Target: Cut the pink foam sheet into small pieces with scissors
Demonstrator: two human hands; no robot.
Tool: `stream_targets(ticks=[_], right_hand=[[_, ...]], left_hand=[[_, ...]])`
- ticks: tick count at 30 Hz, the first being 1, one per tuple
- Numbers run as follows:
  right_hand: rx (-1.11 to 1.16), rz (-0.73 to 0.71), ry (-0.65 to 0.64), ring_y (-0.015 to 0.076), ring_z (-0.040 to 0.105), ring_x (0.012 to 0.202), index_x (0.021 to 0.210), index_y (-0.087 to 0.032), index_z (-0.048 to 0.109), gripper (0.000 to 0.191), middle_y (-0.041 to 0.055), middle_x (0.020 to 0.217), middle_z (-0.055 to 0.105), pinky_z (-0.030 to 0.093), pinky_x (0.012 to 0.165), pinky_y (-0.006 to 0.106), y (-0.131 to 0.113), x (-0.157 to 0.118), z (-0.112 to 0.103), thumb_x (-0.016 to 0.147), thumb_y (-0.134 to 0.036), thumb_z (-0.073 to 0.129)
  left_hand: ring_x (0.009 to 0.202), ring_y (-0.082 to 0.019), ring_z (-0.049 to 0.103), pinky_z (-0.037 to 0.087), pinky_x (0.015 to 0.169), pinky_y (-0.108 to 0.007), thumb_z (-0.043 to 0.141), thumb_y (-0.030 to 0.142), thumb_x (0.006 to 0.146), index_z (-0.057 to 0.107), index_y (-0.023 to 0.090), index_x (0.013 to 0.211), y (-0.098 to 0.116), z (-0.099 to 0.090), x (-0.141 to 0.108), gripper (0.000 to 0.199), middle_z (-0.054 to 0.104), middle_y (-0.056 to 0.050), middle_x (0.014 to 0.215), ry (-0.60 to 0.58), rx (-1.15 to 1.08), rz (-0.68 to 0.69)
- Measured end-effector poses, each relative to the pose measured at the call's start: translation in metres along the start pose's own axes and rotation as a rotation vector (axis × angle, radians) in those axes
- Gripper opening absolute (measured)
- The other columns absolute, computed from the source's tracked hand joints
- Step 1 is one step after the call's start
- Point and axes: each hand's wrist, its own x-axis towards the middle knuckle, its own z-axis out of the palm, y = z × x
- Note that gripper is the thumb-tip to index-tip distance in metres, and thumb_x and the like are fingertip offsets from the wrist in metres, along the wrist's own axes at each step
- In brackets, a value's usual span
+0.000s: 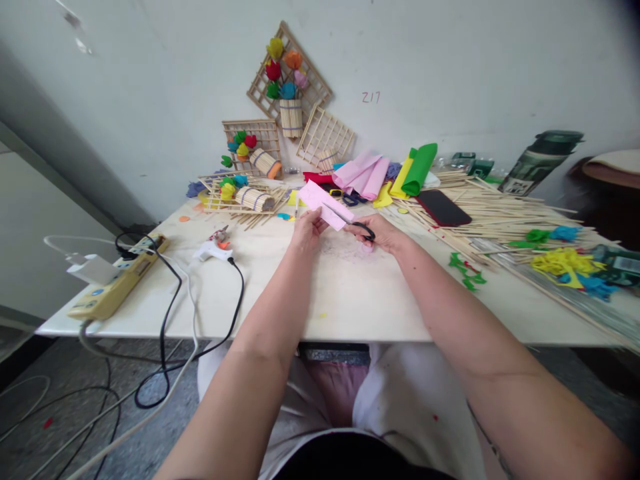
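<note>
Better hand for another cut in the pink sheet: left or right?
Right, most likely. The right hand holds the black-handled scissors, with the blades at the pink sheet. The left hand is holding the sheet, so it seems better placed to steady it.

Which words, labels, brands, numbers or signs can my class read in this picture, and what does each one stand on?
"217", perhaps "Z17": handwritten on the wall.
Pale lettering on the tall dark green bottle: too blurred to read.
Pale label on the green container at the right edge: too small and blurred to read.
I can make out no other text.
</note>
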Motion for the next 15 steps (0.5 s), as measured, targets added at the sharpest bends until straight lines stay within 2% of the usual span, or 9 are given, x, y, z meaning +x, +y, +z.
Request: stream_targets(ticks=[5,11,15], right_hand=[[0.023,0.036,-0.018,0.0042,0.034,0.03,0.077,-0.014,0.063,0.02,-0.0058,0.045,0.046,0.025,0.029,0.019,0.0003,-0.0018,0.0004,0.073,-0.031,0.071],[-0.04,0.059,0.069,0.0063,0.039,0.028,0.088,-0.018,0.054,0.023,-0.006,0.047,0.053,0.027,0.027,0.018,-0.0033,-0.0026,0.0038,0.074,-0.027,0.071],[-0.063,0.083,0.052,0.0072,0.043,0.03,0.092,-0.02,0.049,0.025,-0.0038,0.051,0.06,0.028,0.028,0.017,-0.0063,-0.0045,0.0035,0.077,-0.025,0.069]], left_hand=[[0.075,-0.014,0.069,0.053,0.085,-0.03,0.064,0.012,0.076,0.06,0.014,0.078,-0.0001,-0.0015,0.0026,0.005,0.068,-0.002,0.07,0.021,0.005,0.015],[0.074,-0.015,0.069,0.054,0.083,-0.03,0.065,0.012,0.073,0.062,0.014,0.087,-0.0004,0.0002,0.0021,0.014,0.069,-0.003,0.071,0.053,0.01,0.006],[0.076,-0.016,0.069,0.054,0.083,-0.031,0.064,0.011,0.073,0.062,0.015,0.086,-0.0007,-0.0002,0.0029,0.014,0.069,-0.003,0.07,0.065,0.003,0.007]])
